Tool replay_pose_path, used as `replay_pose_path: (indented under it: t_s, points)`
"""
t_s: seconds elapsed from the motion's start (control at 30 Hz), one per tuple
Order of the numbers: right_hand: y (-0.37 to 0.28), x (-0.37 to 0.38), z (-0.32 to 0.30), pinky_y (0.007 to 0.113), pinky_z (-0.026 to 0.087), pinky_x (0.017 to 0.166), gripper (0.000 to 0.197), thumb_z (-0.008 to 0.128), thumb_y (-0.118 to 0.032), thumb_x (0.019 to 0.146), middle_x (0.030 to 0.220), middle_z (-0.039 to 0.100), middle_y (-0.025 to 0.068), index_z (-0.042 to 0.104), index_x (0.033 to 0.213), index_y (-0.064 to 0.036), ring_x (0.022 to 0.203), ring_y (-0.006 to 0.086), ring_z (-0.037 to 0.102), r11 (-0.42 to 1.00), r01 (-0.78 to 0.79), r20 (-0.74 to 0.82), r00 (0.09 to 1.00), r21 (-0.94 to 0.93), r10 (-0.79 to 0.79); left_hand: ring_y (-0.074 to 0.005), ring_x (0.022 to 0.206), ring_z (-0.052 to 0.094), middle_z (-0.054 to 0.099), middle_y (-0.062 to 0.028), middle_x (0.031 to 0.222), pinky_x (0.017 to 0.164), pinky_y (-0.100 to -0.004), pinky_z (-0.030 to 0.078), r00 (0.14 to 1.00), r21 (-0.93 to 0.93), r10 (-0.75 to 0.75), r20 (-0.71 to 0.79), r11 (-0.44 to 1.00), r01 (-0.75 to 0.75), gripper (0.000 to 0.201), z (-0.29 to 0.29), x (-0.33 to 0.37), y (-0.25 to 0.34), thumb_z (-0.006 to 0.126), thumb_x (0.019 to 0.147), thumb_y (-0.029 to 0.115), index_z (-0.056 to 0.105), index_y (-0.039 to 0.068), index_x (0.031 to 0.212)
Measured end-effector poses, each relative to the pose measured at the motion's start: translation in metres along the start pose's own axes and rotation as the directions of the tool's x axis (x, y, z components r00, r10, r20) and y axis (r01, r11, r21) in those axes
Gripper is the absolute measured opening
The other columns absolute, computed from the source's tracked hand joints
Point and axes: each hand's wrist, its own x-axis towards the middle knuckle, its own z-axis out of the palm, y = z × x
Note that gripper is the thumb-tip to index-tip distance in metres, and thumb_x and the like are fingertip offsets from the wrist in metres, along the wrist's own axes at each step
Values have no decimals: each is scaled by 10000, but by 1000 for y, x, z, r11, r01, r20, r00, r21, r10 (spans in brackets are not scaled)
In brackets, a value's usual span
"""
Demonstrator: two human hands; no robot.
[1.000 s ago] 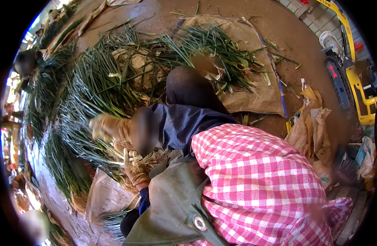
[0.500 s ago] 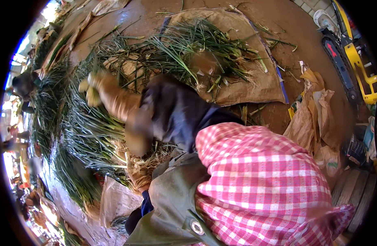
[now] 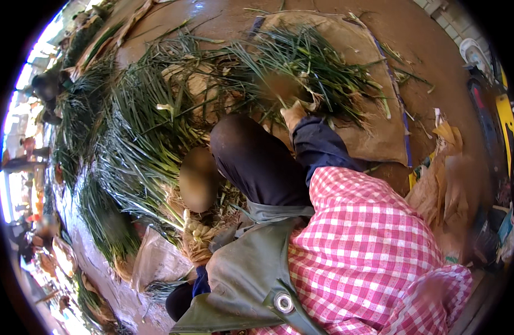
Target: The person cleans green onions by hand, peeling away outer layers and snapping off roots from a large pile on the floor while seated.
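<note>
My right hand (image 3: 293, 116), in a tan glove, reaches to the near edge of a loose heap of green onions (image 3: 318, 67) spread over a brown woven sack (image 3: 374, 139). Its fingers look closed at the root end of a few stalks, partly hidden by a blurred patch. Low on the left, my left hand (image 3: 196, 245), also gloved, is closed around the pale root ends of green onions beside my apron. A larger pile of green onions (image 3: 137, 134) lies to the left, its leaves pointing away and its roots toward me.
My dark-clad knee (image 3: 251, 159) rises between the piles. More bundles (image 3: 103, 223) lie farther left by a clear plastic sheet (image 3: 159, 259). Crumpled brown paper (image 3: 444, 178) lies on the right, with a yellow frame (image 3: 505, 114) beyond it. Brown floor (image 3: 223, 17) extends behind.
My right hand has swung from above the left pile, where its fingers were apart, rightward to the heap on the sack. The left hand stays low by the apron. The view has shifted slightly.
</note>
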Motion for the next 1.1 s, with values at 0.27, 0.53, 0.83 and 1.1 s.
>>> replay_pose_path:
  t_s: [0.27, 0.53, 0.83, 1.1]
  points:
    - [-23, 42, 5, 265, 315, 383, 272, 492, -223, 899, 528, 445, 3, 547, 996, 26, 413, 107, 408, 601, -268, 611, 623, 753, -488, -295, 823, 626, 621, -168, 920, 769, -385, 535, 1000, -14, 23, 6, 1000, -23, 179, 9, -8, 9, 530, 816, 47, 541, -39, 973]
    - [-249, -177, -97, 198, 453, 542, 401, 649, -259, 833, 781, 543, 17, 521, 1033, 64, 599, 86, 526, 388, -338, 465, 186, 857, -865, -315, 893, 621, 618, -186, 953, 822, -403, 527, 999, -165, 42, -19, 985, -44, 185, 5, 1, 3, 523, 805, 13, 541, -46, 979]
    - [-183, -296, 80, 261, 539, 583, 257, 620, -153, 844, 835, 664, 120, 601, 1024, 29, 660, 150, 627, 873, 54, 869, 83, 484, -487, -292, 929, 603, 603, -193, 1035, 822, -373, 507, 880, 357, 361, 308, 814, -459, 268, -40, 34, -17, 423, 899, 119, 558, -58, 1047]
    - [-147, -355, 140, 280, 478, 657, 221, 619, -102, 821, 843, 635, 52, 598, 1018, -4, 755, 153, 578, 574, 798, 883, 124, 181, -452, -187, 907, 558, 562, -92, 1035, 812, -283, 485, 913, 56, 316, 260, 938, -341, 301, -101, 50, -30, 343, 948, 83, 468, -14, 1204]
